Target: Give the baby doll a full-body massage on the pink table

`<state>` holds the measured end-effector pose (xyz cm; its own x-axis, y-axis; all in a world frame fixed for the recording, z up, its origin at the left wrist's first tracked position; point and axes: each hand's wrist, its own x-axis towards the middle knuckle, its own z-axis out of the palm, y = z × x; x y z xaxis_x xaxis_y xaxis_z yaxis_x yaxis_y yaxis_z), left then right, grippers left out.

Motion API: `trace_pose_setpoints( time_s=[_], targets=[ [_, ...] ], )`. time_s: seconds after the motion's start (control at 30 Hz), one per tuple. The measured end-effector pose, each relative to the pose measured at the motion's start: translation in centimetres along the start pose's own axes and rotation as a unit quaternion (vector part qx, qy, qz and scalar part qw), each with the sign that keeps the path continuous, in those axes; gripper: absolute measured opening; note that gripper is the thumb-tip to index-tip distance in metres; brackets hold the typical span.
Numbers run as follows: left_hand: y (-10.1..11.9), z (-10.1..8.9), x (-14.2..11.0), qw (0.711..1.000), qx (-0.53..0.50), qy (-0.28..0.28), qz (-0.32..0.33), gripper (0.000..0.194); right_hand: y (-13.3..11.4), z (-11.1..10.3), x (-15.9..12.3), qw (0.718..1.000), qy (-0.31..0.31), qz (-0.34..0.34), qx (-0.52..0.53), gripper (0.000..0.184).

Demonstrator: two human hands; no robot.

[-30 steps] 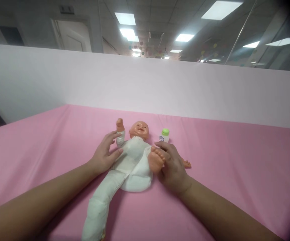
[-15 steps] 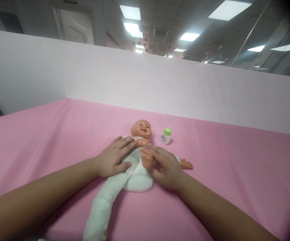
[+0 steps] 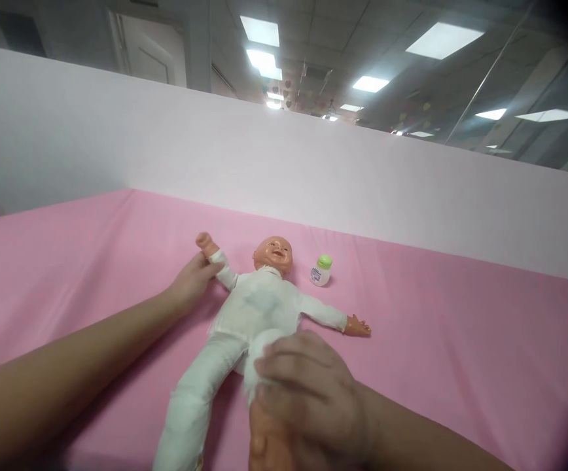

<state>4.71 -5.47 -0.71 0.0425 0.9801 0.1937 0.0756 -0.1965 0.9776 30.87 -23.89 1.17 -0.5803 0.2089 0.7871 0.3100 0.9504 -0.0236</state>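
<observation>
A baby doll (image 3: 257, 304) with a white cloth body lies on its back on the pink sheet (image 3: 451, 366). Its bald plastic head (image 3: 273, 254) points toward the far wall. My left hand (image 3: 196, 280) grips the doll's arm on the left near the wrist, holding it out and up beside the head. My right hand (image 3: 313, 392), slightly blurred, is closed around the doll's leg on the right, just above the plastic foot (image 3: 269, 441). The doll's other arm (image 3: 328, 315) rests stretched out on the sheet. Its left-side leg (image 3: 186, 405) lies extended toward me.
A small clear bottle with a green cap (image 3: 321, 271) stands right of the doll's head. A white padded wall (image 3: 288, 167) borders the sheet at the back and left. Beyond it are a door (image 3: 151, 52) and ceiling lights.
My left hand has swung the doll's arm from across its chest out to the left. My right hand has brought the raised leg down toward me from over the belly.
</observation>
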Motion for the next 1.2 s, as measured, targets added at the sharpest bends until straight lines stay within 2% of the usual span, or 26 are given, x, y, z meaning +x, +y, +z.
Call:
trace_pose_setpoints(
  time_s=[0.1,0.2,0.3,0.37,0.4,0.47,0.53,0.6,0.63,0.7,0.77,0.87,0.93,1.0,1.07,1.2],
  targets=[
    [0.0,-0.9,0.9,0.989,-0.113,0.022,-0.089,0.031,-0.9,1.3,-0.4,0.993,-0.105,-0.034,0.046,0.022],
    [-0.2,-1.2,1.0,0.986,-0.125,0.035,-0.105,0.028,-1.2,2.9,-1.0,0.976,-0.189,-0.053,0.092,0.01],
    [-0.3,-0.7,0.1,0.997,-0.061,0.006,-0.042,0.037,-1.5,3.2,-0.8,0.979,-0.171,-0.021,0.112,0.014],
    [-0.3,0.0,-0.9,0.998,0.043,-0.038,0.027,0.047,-1.7,2.5,-0.3,0.988,-0.113,0.013,0.101,0.011],
    [-0.2,0.4,-1.5,0.989,0.109,-0.065,0.072,0.053,-1.7,2.0,0.0,0.992,-0.083,0.025,0.091,0.01],
    [-0.2,1.0,-2.4,0.947,0.247,-0.117,0.171,0.064,-1.4,0.9,0.5,0.997,-0.028,0.035,0.071,0.015],
    [-0.2,1.5,-2.9,0.879,0.37,-0.161,0.253,0.07,-0.6,0.1,0.7,0.998,0.013,0.048,0.043,0.026],
    [-0.2,1.7,-3.1,0.819,0.455,-0.188,0.294,0.071,0.7,-0.2,0.3,0.996,0.05,0.068,0.001,0.038],
    [-0.3,1.7,-3.0,0.799,0.481,-0.195,0.305,0.071,1.5,-0.3,0.0,0.994,0.062,0.085,-0.023,0.043],
    [-0.3,1.7,-2.9,0.774,0.508,-0.197,0.321,0.071,3.2,-0.1,-0.8,0.986,0.068,0.137,-0.062,0.05],
    [-0.2,1.7,-2.7,0.765,0.516,-0.2,0.33,0.071,4.9,0.2,-1.5,0.973,0.045,0.217,-0.064,0.053],
    [0.1,1.8,-2.7,0.772,0.505,-0.212,0.323,0.072,6.6,0.6,-2.2,0.952,0.015,0.306,-0.017,0.055],
    [0.3,1.9,-2.8,0.792,0.48,-0.218,0.308,0.072,6.9,0.7,-2.3,0.951,0.017,0.31,0.0,0.054],
    [0.3,2.0,-2.7,0.83,0.434,-0.206,0.284,0.07,6.7,0.6,-2.2,0.961,0.031,0.274,-0.005,0.055],
    [0.2,2.0,-2.5,0.879,0.361,-0.185,0.249,0.064,6.1,0.3,-1.9,0.974,0.05,0.221,-0.015,0.056],
    [-0.3,1.6,-1.3,0.973,0.185,-0.087,0.106,0.047,3.4,0.0,-0.8,0.99,0.07,0.119,-0.005,0.046]
  ],
)
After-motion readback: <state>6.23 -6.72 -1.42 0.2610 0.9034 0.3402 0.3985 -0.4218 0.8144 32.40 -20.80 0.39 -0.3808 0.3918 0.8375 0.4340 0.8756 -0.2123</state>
